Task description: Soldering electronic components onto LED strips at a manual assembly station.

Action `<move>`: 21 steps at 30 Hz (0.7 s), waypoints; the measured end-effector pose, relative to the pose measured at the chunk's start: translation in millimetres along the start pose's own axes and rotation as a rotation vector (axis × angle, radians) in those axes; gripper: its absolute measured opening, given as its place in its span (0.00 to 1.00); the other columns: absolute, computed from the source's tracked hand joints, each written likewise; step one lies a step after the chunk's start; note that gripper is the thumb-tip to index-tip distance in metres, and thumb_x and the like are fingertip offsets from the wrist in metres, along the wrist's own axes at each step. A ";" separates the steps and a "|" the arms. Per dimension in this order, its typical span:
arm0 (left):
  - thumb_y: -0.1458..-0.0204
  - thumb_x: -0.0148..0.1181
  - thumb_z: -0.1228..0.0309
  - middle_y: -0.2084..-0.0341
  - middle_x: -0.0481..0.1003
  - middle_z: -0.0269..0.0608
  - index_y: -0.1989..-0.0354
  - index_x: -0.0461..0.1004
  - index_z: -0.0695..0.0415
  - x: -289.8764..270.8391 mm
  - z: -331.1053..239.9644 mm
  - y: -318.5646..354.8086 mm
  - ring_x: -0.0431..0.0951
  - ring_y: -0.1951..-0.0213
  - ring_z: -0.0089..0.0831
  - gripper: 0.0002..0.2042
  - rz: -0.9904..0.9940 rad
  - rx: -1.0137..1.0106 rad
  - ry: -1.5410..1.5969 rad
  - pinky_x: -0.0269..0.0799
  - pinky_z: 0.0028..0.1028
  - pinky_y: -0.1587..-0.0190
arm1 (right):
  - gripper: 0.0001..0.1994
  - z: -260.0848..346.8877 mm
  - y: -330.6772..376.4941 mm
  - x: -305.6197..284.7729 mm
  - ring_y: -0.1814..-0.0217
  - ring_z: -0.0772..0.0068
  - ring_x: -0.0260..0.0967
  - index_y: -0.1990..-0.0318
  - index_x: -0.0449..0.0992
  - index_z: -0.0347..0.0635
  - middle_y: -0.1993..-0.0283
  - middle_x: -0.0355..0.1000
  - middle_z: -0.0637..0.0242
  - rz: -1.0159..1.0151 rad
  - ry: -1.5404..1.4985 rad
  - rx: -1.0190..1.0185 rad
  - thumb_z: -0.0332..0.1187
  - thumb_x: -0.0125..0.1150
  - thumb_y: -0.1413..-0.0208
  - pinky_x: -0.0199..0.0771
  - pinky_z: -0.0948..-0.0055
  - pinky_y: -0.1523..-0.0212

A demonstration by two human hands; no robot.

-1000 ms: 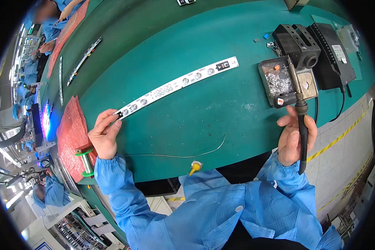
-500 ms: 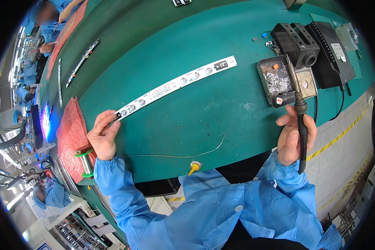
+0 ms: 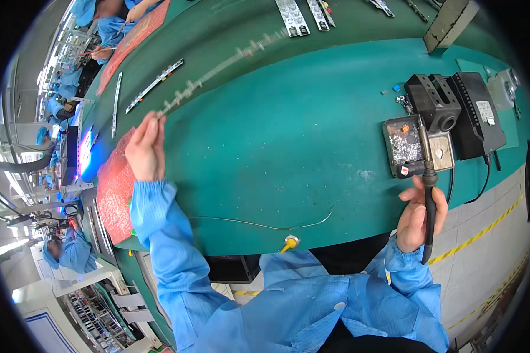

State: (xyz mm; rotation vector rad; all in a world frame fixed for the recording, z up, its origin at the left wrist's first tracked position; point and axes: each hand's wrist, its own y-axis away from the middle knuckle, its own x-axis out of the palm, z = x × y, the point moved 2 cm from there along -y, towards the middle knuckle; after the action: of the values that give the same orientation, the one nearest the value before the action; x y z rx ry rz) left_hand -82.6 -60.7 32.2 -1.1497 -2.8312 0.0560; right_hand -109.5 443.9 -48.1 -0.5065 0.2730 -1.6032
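Observation:
My left hand (image 3: pixel 144 148) pinches one end of a long thin white circuit strip (image 3: pixel 221 67), which is lifted off the green table (image 3: pixel 288 135) and blurred, stretching up and to the right. My right hand (image 3: pixel 417 215) grips the black handle of a soldering iron (image 3: pixel 428 194); its tip lies over a small tray of tip cleaner (image 3: pixel 405 147) beside the black iron stand (image 3: pixel 433 103). A thin length of solder wire (image 3: pixel 265 225) lies along the table's near edge.
A black soldering station box (image 3: pixel 477 115) stands at the right. A red bubble-wrap sheet (image 3: pixel 115 191) lies at the left edge. More strips (image 3: pixel 153 85) and boards (image 3: pixel 303 13) lie on the far conveyor. Other workers in blue coats sit at far left.
The circuit strip lay flat on the table before; my left hand has now lifted it and swung it up and away. My right hand still holds the iron at the tray.

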 end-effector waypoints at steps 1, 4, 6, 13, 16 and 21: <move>0.41 0.60 0.79 0.49 0.74 0.55 0.44 0.68 0.78 6.8 3.5 -16.1 0.78 0.50 0.41 0.19 0.008 0.012 0.076 0.78 0.27 0.47 | 0.25 -0.1 0.0 -0.4 0.60 0.63 0.74 0.38 0.64 0.40 0.46 0.72 0.39 0.000 0.004 0.007 0.41 0.59 0.37 0.76 0.66 0.56; 0.43 0.59 0.82 0.51 0.73 0.57 0.49 0.67 0.81 34.3 23.8 -71.8 0.78 0.51 0.45 0.17 -0.127 -0.070 0.218 0.81 0.34 0.47 | 0.25 -0.1 -0.9 -0.7 0.60 0.63 0.74 0.38 0.64 0.40 0.45 0.72 0.39 0.002 -0.006 0.007 0.42 0.59 0.37 0.76 0.67 0.57; 0.44 0.58 0.84 0.54 0.73 0.59 0.54 0.67 0.81 59.5 41.4 -105.1 0.79 0.53 0.47 0.13 -0.207 -0.144 0.338 0.84 0.38 0.51 | 0.25 0.2 -1.7 -0.2 0.59 0.64 0.74 0.38 0.64 0.40 0.45 0.71 0.40 0.009 -0.027 0.000 0.42 0.59 0.37 0.76 0.67 0.57; 0.43 0.59 0.75 0.66 0.79 0.55 0.60 0.75 0.74 114.1 51.4 -125.6 0.82 0.60 0.39 0.11 -0.156 -0.284 -0.640 0.84 0.28 0.58 | 0.25 0.0 -4.0 -0.9 0.60 0.65 0.74 0.37 0.64 0.42 0.46 0.72 0.41 0.018 -0.032 -0.006 0.42 0.59 0.37 0.76 0.68 0.58; 0.48 0.58 0.57 0.69 0.82 0.51 0.66 0.82 0.64 142.8 31.3 -112.8 0.83 0.61 0.43 0.19 -0.175 0.144 -1.191 0.79 0.37 0.57 | 0.25 0.0 -3.8 -0.9 0.61 0.64 0.74 0.38 0.64 0.42 0.46 0.72 0.41 0.020 -0.036 0.010 0.43 0.59 0.37 0.76 0.68 0.59; 0.53 0.59 0.46 0.61 0.81 0.53 0.63 0.83 0.59 247.5 38.7 -94.1 0.81 0.55 0.50 0.25 0.173 0.202 -1.138 0.75 0.41 0.50 | 0.25 -0.3 -4.3 -0.2 0.62 0.64 0.74 0.38 0.64 0.42 0.46 0.72 0.41 0.011 -0.038 0.002 0.43 0.59 0.38 0.76 0.69 0.60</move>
State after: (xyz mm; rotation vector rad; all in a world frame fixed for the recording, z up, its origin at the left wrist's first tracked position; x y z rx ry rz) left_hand -328.1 44.3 16.0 -1.6694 -3.3937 1.3761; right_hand -113.5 444.5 -46.4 -0.5332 0.2452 -1.5813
